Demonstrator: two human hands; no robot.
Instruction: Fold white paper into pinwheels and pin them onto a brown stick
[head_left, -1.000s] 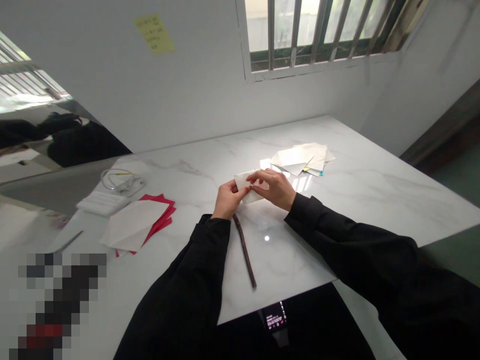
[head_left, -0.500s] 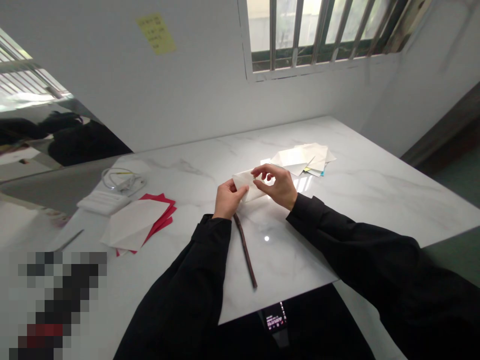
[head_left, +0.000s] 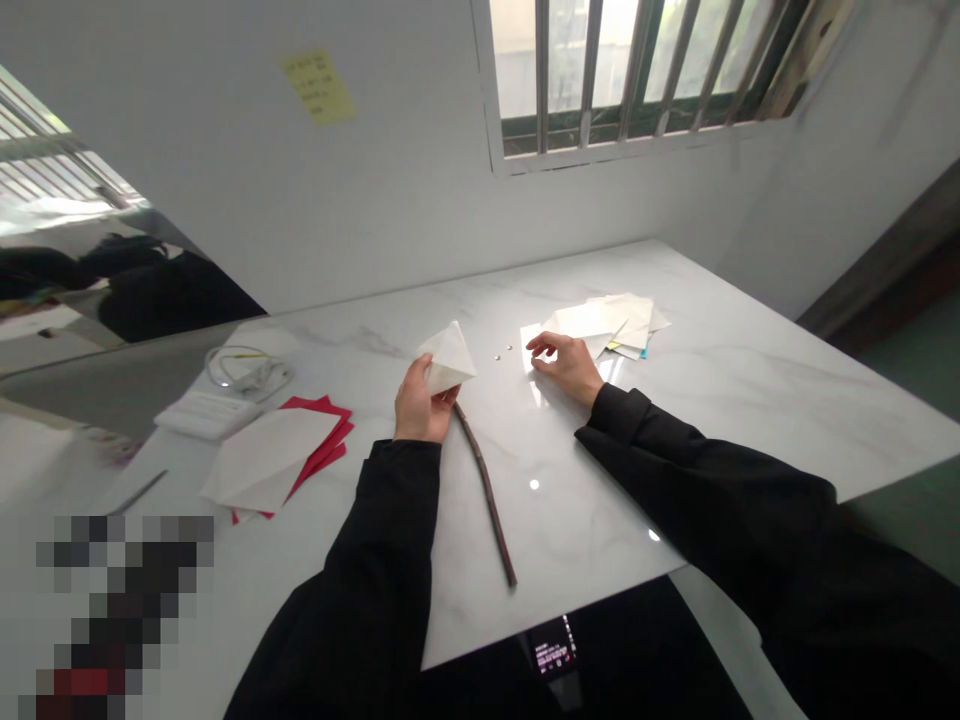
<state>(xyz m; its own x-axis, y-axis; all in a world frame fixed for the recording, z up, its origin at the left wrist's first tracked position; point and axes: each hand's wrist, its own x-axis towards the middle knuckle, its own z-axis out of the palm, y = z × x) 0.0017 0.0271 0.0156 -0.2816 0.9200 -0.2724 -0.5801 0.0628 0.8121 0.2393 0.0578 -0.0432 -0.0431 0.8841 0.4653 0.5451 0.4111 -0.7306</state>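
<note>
My left hand (head_left: pixel 422 402) grips a white paper envelope (head_left: pixel 448 362), held tilted above the table with a pointed corner up. Thumb and fingers of my right hand (head_left: pixel 567 364) are pinched together low over the tabletop; a tiny pale thing seems to sit at the tips, too small to name. Two tiny shiny bits (head_left: pixel 503 353) lie on the marble between the hands. Below the left hand a thin dark brown stick (head_left: pixel 486 490) lies on the table, its upper end close to the fingers.
White envelopes (head_left: pixel 630 318) lie in a pile behind my right hand. To the left are white paper (head_left: pixel 266 455) over red paper (head_left: pixel 330 452), a white cable (head_left: pixel 251 372) and a white box-like item (head_left: pixel 202 415). The table (head_left: pixel 750 380) meets the wall under a barred window.
My left hand has moved left with the envelope and turned it. My right hand has drawn away from the envelope toward the table. Two tiny shiny bits now show.
</note>
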